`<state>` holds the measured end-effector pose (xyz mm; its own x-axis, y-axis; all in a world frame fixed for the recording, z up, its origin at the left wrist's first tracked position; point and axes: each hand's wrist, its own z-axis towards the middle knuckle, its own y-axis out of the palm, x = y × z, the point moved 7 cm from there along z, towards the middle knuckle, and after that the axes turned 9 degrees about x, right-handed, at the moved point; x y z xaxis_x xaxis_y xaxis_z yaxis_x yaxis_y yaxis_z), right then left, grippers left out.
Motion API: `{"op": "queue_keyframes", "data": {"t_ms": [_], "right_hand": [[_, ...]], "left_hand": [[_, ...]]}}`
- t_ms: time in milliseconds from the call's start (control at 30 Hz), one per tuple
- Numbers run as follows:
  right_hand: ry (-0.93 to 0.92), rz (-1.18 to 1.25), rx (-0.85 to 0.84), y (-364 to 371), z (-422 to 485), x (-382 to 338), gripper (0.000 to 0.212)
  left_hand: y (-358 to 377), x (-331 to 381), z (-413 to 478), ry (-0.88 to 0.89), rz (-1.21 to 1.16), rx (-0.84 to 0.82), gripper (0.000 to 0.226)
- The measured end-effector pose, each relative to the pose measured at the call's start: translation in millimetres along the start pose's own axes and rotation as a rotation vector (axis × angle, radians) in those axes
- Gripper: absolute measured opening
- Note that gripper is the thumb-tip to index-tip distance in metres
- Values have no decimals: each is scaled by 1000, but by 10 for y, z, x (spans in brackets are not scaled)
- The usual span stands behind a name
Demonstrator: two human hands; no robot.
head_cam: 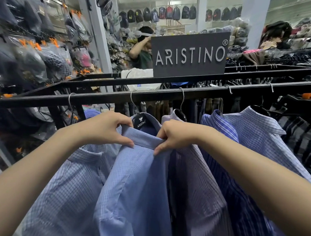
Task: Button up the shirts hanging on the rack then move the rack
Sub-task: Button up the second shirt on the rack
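Both the left hand (104,129) and right hand (175,136) pinched the collar (143,137) of the blue shirt (135,188), stretched crosswise between them; the shirt hung below.

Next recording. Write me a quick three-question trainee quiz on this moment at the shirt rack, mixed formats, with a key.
1. True or false: the left hand and the right hand both pinch the collar of the light blue shirt.
2. Multiple choice: the dark sign standing behind the shirts reads A) ARISTINO, B) ARMANI, C) SALE.
3. Fill the gap: the rail that the shirt hangers hook over is coloured ____.

Key: 1 true; 2 A; 3 black.
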<state>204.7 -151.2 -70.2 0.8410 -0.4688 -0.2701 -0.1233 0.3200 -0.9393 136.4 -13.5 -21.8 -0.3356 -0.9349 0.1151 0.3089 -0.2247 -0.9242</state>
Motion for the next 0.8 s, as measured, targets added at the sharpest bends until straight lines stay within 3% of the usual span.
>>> {"op": "queue_keyframes", "data": {"t_ms": [200,333,400,633,800], "right_hand": [[-4,-135,-107,-92,-44,-14,32],[-44,74,48,-262,68,-357,53],[-40,59,104,-291,127,-447,53],[27,48,4,-288,4,-354,49],[102,-12,-22,-319,-22,-396,42]], "left_hand": [[18,-32,53,48,-33,14,38],[105,-10,121,32,-196,15,35],[125,-21,142,61,-235,23,32],[110,-431,249,215,-34,125,20],[215,-451,398,256,-46,143,16]]}}
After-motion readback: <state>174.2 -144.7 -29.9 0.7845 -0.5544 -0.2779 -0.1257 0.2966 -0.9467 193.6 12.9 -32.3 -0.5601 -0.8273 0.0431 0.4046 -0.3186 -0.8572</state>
